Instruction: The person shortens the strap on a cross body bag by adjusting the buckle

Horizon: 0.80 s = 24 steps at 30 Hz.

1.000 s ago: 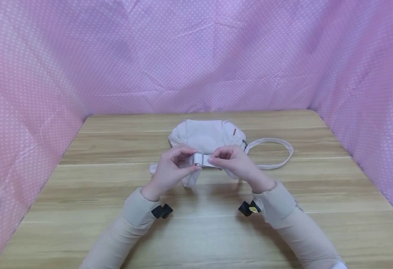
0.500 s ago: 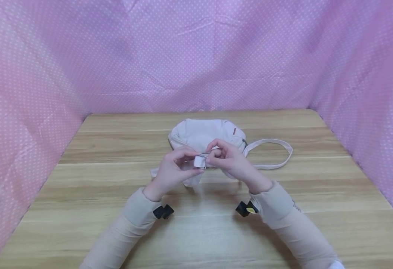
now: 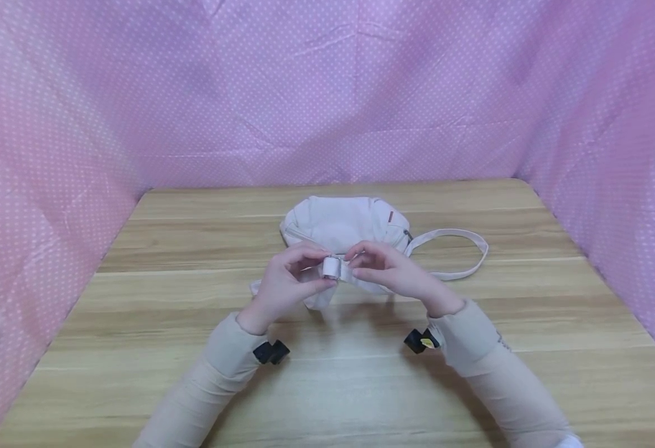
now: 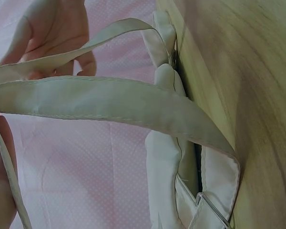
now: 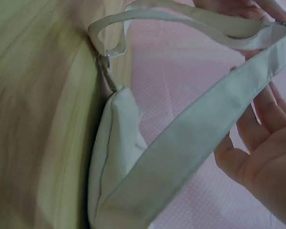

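In the head view, my left hand [image 3: 285, 280] pinches a metal strap slider [image 3: 331, 267] between fingers and thumb. A loop of the off-white strap [image 4: 86, 98] runs through it. Just right of the slider, my right hand [image 3: 391, 270] holds the strap with curled fingers and thumb, largely hidden in the right wrist view by the band crossing in front. Behind both hands the off-white bag [image 3: 341, 221] lies on the table, showing a zipper and a small red-brown tag. The held strap is lifted above the wood and hangs down towards the bag.
A loop of strap [image 3: 456, 234] lies on the wooden table [image 3: 327, 386] right of the bag. Pink dotted cloth [image 3: 327, 93] hangs behind the table and on both sides. Another metal strap ring [image 4: 212, 207] sits near the bag in the left wrist view.
My right hand moved in to the slider, then drew back slightly right along the strap. My left hand stays nearly in place at the slider, which turned a little.
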Motion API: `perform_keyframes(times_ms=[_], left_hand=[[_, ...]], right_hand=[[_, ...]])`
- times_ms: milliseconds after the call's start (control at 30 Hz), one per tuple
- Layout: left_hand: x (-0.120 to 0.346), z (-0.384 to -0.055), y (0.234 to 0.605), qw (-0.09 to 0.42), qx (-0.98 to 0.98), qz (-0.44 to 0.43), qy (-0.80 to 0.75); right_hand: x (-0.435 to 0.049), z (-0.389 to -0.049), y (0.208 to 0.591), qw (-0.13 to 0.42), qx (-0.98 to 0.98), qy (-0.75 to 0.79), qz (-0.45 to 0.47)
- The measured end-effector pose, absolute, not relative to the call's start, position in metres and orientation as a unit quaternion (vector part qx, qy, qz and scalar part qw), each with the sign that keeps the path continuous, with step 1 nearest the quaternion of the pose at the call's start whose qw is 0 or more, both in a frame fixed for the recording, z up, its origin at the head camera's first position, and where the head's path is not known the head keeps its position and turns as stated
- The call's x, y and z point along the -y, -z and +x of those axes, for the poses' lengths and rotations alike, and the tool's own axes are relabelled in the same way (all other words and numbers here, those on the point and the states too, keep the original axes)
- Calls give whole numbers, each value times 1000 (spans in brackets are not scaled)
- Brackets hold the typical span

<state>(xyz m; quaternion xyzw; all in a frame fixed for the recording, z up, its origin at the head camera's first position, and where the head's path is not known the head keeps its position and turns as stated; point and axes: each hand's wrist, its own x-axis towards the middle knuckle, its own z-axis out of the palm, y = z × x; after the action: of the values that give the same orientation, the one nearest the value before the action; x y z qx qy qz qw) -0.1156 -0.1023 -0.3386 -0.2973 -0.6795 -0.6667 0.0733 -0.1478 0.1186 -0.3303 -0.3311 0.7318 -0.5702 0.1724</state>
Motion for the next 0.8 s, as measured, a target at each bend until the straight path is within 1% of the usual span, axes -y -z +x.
perform_keyframes(times_ms=[100,267,333,800], left_hand=[[103,-116,338,75,675,-303,669],[103,-116,339,75,671,-311,668],[103,-117,340,75,674,-310,666],[101,-116,339,70,701,-296,645]], right_hand=[[-122,-150,335,167,-736,564,-336],[-123,-147,336,112,-737,591,-308],[-122,-145,334,101,-737,598,-298],[-106,-137,316,110,-720,615,-304]])
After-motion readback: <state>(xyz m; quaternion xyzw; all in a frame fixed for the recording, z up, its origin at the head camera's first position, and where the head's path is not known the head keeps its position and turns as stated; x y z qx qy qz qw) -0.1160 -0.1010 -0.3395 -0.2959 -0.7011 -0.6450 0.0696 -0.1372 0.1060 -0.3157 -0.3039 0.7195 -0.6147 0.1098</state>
